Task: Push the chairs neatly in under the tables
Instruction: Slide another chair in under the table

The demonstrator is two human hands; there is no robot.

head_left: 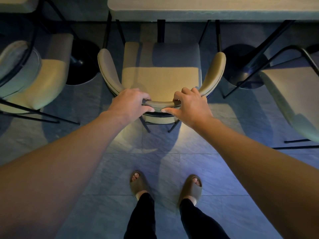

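here your left hand (131, 100) and right hand (188, 104) both held the curved back of the middle chair (160, 73), fingers wrapped over the top, thumbs on the near side. the seat lay just past your hands, its far edge near the table (207, 12). another chair (32, 75) stood off to the left of your left hand, and one more chair (290, 100) off to the right of your right hand.

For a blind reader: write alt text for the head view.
Seen from above, both hands, left and right, grip the curved back of a padded chair facing a table, its seat not yet under it. Another chair stands at each side, left and right. The person's sandalled feet stand on grey floor tiles.
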